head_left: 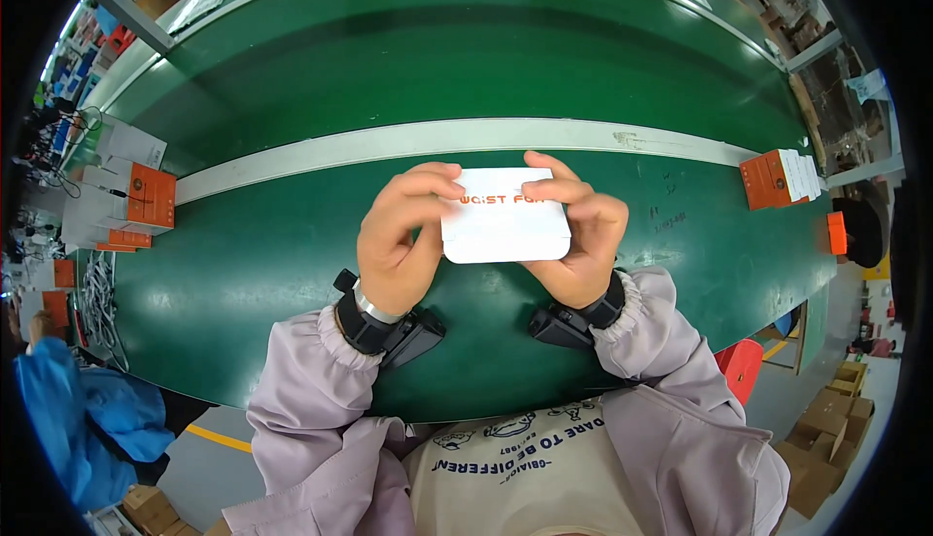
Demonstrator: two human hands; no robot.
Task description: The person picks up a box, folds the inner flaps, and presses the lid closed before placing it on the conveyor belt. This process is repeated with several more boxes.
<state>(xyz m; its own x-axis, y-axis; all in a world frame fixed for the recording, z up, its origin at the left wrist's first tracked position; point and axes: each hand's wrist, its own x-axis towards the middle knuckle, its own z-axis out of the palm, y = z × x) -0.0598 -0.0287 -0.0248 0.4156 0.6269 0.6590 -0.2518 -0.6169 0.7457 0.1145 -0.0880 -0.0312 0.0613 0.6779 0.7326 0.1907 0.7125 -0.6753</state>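
Between my two hands, above the green worktable (243, 274), is a small white cardboard box (505, 230) with orange print on the face toward me. Its lower edge has rounded corners, like a flap. My left hand (403, 235) grips the box's left side, fingers over the upper edge and front. On the right side, my right hand (583, 230) holds it with the fingertips on the front face and the thumb below. Each wrist wears a black strapped device, and a metal band also shows on the left one.
Orange-and-white boxes (153, 198) stand at the table's left end, with a bundle of grey cables (99, 303) nearby. More orange-and-white boxes (768, 179) sit at the right end. A white strip (466, 135) crosses the table. A person in blue (87, 410) is at the lower left.
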